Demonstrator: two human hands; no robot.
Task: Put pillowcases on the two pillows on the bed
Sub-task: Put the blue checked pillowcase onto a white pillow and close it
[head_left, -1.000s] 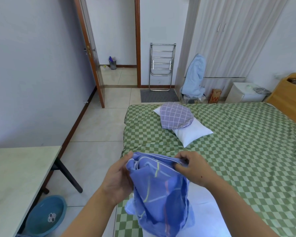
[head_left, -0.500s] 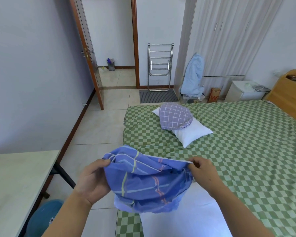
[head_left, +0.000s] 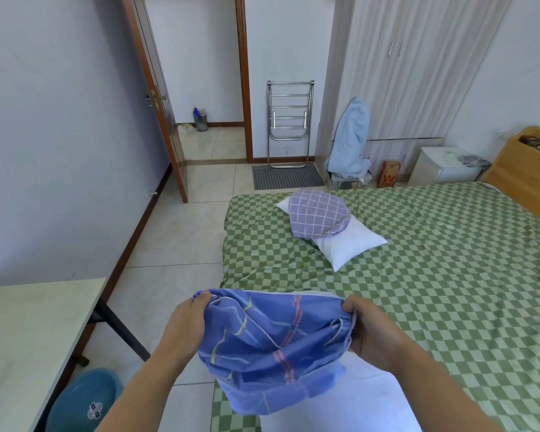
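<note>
Pillowcase (head_left: 272, 347) in blue is what you hold up over the near corner of the bed (head_left: 449, 275), bunched between your two hands with its long axis running left to right and its loose bulk hanging down toward you. Your left hand (head_left: 186, 325) grips the left end, fingers curled round the gathered hem. Your right hand (head_left: 370, 333) pinches the right end, thumb on top and fingers wrapped under the cloth. The stretched top edge faces away from you, toward the far side of the bed.

Left of the bed, a pale table (head_left: 25, 338) stands against the wall, with a blue basin (head_left: 85, 400) on the floor beneath it. Just under the pillowcase, a bare white pillow (head_left: 340, 400) lies on the near corner of the bed, its long axis running away from you. Further up the bed, a second white pillow (head_left: 346, 244) lies at a slant, one corner pointing at you, and a folded lilac checked pillowcase (head_left: 318, 216) sits on its far half. Beyond the foot of the bed a metal rack (head_left: 289, 123) leans on the wall. A white cabinet (head_left: 443, 165) stands near the bed's right far corner.
</note>
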